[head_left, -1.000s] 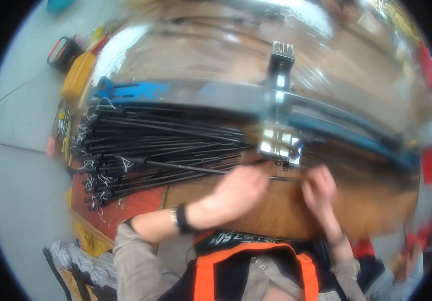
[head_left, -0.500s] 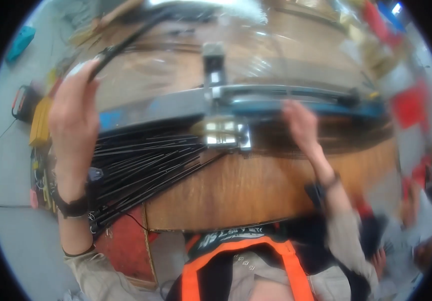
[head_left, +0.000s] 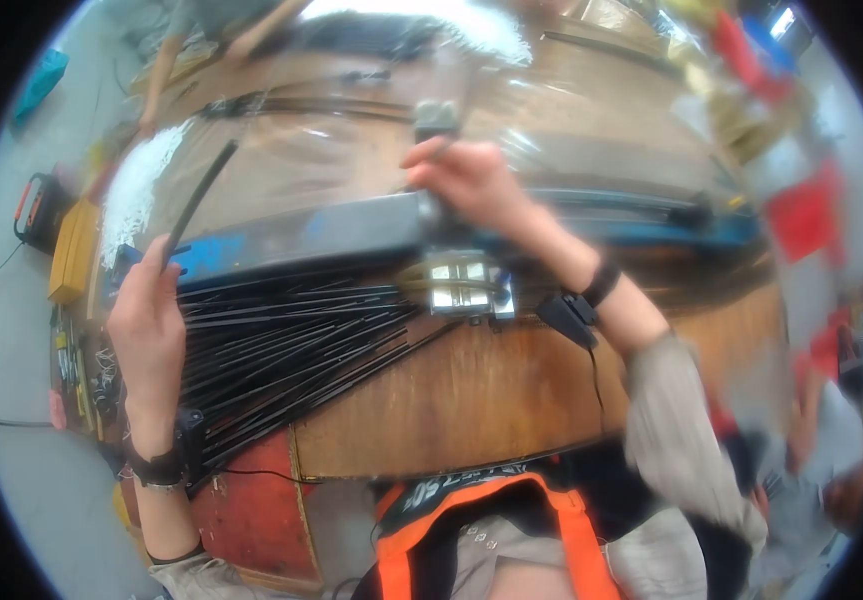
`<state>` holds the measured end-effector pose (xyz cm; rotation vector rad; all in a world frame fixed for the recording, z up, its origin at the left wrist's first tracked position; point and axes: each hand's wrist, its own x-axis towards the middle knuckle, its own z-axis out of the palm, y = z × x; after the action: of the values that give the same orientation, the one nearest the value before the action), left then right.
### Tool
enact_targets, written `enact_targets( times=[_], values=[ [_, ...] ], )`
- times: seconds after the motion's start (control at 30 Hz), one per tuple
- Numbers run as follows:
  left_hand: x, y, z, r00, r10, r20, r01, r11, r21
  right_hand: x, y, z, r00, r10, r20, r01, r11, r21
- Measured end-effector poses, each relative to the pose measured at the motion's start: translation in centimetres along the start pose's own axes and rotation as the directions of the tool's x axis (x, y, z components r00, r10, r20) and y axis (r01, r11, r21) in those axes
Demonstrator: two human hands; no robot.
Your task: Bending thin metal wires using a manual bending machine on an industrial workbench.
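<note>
My left hand [head_left: 146, 315] is closed round a thin black strip [head_left: 201, 190], whose free end slants up and away to the right. Below and beside that hand, a fan of several long black strips [head_left: 291, 330] lies along the bench, their far ends meeting at a shiny metal block [head_left: 459, 285]. My right hand [head_left: 471, 185] reaches over the long grey metal rail [head_left: 361, 228], fingers pinched beside an upright fixture [head_left: 435, 118]. Whatever sits between those fingertips is too blurred to make out. A small black device [head_left: 566, 318] with a cable hangs at my right wrist.
The wooden bench top [head_left: 401, 405] extends in front of me. Clear plastic film [head_left: 311, 150] covers the surface beyond the rail. Another person's arm [head_left: 163, 75] shows at the far left. A yellow box [head_left: 73, 262] stands left, a red cabinet [head_left: 251, 510] below.
My right hand has swung left and away from me, from above the blue rail to the upright fixture. My left hand has come lower and nearer, still holding a black strip.
</note>
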<state>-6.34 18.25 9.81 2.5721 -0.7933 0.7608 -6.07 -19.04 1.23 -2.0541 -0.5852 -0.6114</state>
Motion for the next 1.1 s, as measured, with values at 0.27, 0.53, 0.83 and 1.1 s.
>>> enact_targets(
  times=[0.27, 0.53, 0.83, 1.1],
  values=[
    [0.5, 0.4, 1.8, 0.998, 0.052, -0.031, -0.054, 0.997, -0.059, 1.8, -1.8, 2.3, 0.905, 0.233, 0.355, -0.091, 0.922, -0.375],
    [0.5, -1.9, 3.7, 0.982, 0.106, 0.159, -0.113, 0.993, 0.036, -11.1, 4.3, -12.9, 0.998, 0.054, 0.014, -0.025, 0.656, -0.754],
    [6.4, 7.8, 17.6, 0.885, 0.453, 0.105, -0.428, 0.882, -0.196, -17.6, 2.5, -20.4, 0.962, 0.159, -0.223, -0.273, 0.486, -0.830],
    [5.5, 7.5, 19.0, 0.884, 0.414, 0.218, -0.372, 0.904, -0.210, -17.9, 4.2, -19.7, 0.941, 0.211, -0.266, -0.336, 0.468, -0.817]
  ],
)
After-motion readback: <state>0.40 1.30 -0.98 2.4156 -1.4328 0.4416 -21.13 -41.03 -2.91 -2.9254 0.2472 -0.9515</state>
